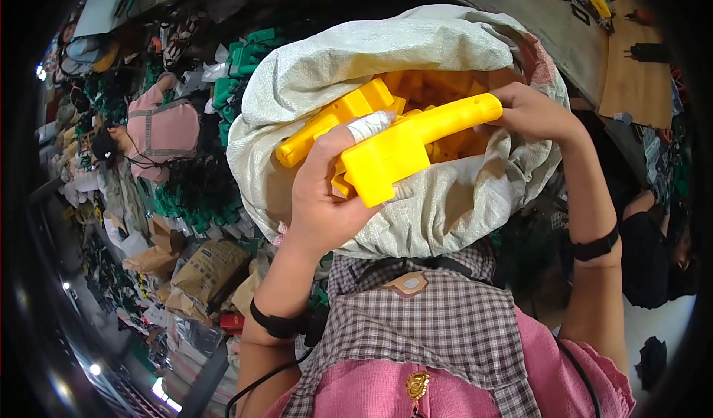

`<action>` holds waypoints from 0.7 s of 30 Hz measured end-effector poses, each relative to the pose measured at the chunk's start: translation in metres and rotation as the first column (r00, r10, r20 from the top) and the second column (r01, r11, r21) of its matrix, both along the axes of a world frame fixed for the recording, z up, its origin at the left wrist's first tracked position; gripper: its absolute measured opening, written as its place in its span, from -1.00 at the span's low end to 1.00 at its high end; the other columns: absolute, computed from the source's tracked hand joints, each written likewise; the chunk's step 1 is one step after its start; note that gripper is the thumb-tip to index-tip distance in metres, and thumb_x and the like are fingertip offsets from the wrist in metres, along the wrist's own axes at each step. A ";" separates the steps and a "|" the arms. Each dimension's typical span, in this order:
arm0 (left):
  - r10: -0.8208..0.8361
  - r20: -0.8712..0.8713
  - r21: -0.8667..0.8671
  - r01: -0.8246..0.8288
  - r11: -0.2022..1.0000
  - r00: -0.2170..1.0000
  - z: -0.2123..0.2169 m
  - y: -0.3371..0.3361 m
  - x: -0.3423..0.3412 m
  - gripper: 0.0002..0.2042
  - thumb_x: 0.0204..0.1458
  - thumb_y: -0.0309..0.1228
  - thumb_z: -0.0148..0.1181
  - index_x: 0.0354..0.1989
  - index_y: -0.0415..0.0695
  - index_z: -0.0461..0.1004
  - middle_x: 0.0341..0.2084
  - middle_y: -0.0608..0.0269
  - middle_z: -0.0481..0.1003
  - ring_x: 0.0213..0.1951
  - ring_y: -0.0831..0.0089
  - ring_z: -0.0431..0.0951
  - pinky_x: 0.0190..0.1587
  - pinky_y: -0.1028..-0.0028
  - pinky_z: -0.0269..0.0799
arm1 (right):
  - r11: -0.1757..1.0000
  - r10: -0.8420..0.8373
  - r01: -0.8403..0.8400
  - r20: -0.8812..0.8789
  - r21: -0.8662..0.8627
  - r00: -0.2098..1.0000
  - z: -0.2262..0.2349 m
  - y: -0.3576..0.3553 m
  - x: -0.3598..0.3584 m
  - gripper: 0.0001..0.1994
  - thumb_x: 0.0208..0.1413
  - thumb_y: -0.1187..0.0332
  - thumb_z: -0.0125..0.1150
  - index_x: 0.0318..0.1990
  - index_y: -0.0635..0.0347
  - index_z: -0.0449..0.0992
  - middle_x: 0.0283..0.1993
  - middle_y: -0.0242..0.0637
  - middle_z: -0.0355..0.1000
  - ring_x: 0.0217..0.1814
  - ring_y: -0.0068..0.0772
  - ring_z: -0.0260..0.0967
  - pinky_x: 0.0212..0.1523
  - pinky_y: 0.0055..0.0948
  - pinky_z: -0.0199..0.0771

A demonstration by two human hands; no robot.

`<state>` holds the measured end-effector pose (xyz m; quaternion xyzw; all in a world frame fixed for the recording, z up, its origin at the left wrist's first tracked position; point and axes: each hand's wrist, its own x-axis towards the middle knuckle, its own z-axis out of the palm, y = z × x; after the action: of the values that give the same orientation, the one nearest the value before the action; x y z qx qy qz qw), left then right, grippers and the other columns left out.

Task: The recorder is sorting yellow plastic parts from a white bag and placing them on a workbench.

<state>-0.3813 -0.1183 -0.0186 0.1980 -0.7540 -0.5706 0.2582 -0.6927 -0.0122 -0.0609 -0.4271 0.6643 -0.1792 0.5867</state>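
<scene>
Left hand (321,189) clamped on block end of yellow plastic part (394,154); I see it held over mouth of white sack (312,61). Right hand (541,115) by handle end, fingers hidden, I cannot tell grip. More yellow pieces (355,105) inside sack.

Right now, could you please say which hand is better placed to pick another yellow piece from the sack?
Probably the right hand: it is over the open sack, whereas the left hand grips the yellow part by its blocky end.
</scene>
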 end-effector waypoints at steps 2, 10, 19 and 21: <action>-0.031 -0.100 -0.025 0.029 0.999 0.994 0.000 -0.002 -0.002 -0.33 -0.14 -0.42 0.51 0.14 -0.23 0.26 0.14 -0.09 0.42 0.19 0.17 0.45 0.22 0.23 0.41 | 0.975 0.055 -0.093 -0.187 -0.201 0.981 -0.023 -0.002 0.006 -0.77 0.10 0.39 0.13 -0.15 0.25 0.63 -0.34 -0.21 0.59 -0.28 -0.31 0.55 -0.21 -0.34 0.53; -0.016 -0.139 -0.188 -0.010 0.982 0.990 -0.003 -0.010 -0.003 -0.27 -0.14 -0.29 0.53 0.16 -0.24 0.23 0.13 -0.14 0.42 0.17 0.12 0.46 0.18 0.23 0.42 | 0.769 -0.171 -0.326 -0.668 -0.550 0.724 -0.191 0.023 0.008 -0.63 0.07 0.35 0.10 0.07 0.02 0.51 0.17 -0.24 0.43 0.24 -0.20 0.34 0.26 -0.25 0.29; 0.345 -0.014 0.163 -0.338 0.927 0.938 0.003 0.000 0.025 -0.21 -0.13 -0.25 0.53 0.21 -0.23 0.16 0.12 0.01 0.37 0.16 0.18 0.43 0.20 0.23 0.39 | 0.841 0.231 -0.509 -0.730 -0.181 0.643 -0.016 0.020 0.009 -0.59 0.08 0.25 0.19 0.08 0.20 0.50 0.10 -0.05 0.47 0.22 -0.12 0.35 0.27 -0.27 0.28; 0.386 -0.001 0.049 -0.385 0.922 0.923 -0.014 -0.009 0.039 -0.21 -0.11 -0.21 0.51 0.22 -0.25 0.16 0.10 0.06 0.38 0.13 0.23 0.44 0.19 0.28 0.39 | 0.981 0.139 -0.106 -0.205 0.164 0.969 0.019 0.022 0.011 -0.53 -0.01 0.30 0.28 0.10 0.22 0.48 0.01 -0.08 0.51 0.07 -0.17 0.46 0.14 -0.33 0.40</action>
<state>-0.3424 -0.1277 -0.0325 0.3453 -0.6852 -0.5275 0.3647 -0.6817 0.0098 -0.0423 -0.4382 0.7080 -0.0440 0.5520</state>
